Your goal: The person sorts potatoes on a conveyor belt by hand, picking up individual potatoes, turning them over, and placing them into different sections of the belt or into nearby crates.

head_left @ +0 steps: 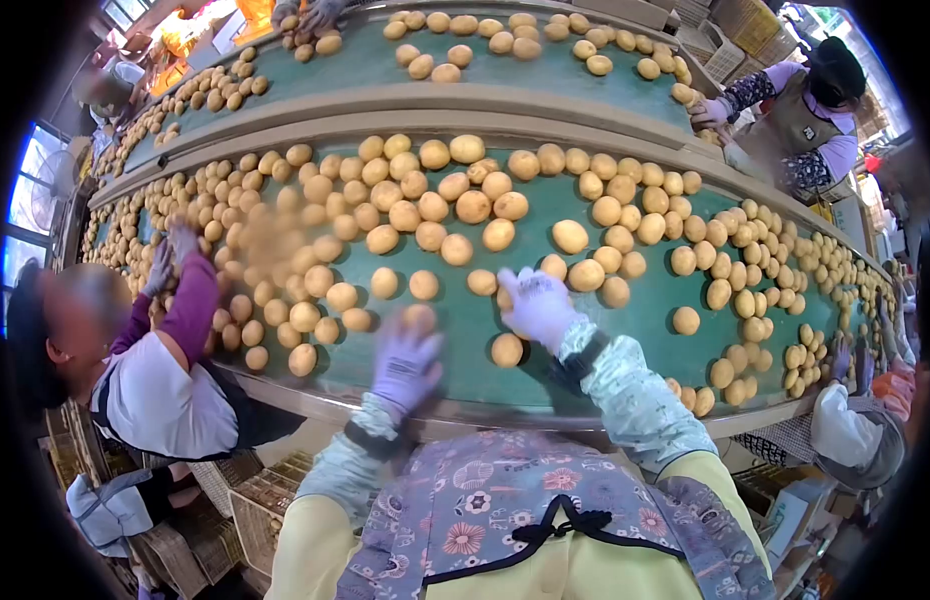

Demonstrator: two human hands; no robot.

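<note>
Both my hands wear pale purple gloves and reach over a green conveyor belt (pixel 465 330) covered with several yellow-brown potatoes. My left hand (pixel 406 362) is blurred; its fingers curl around a potato (pixel 419 318) at the belt's near side. My right hand (pixel 538 305) lies spread, palm down, on the belt, touching a potato (pixel 504 297) at its fingertips; another potato (pixel 506 350) sits just below it. My patterned sleeves and floral apron fill the bottom of the view.
A second belt (pixel 385 65) with potatoes runs behind, split off by a beige rail (pixel 435 125). One person at the left reaches onto the belt (pixel 175 330); others stand at the upper right (pixel 805 110) and lower right (pixel 855 420). Crates (pixel 255 505) sit below left.
</note>
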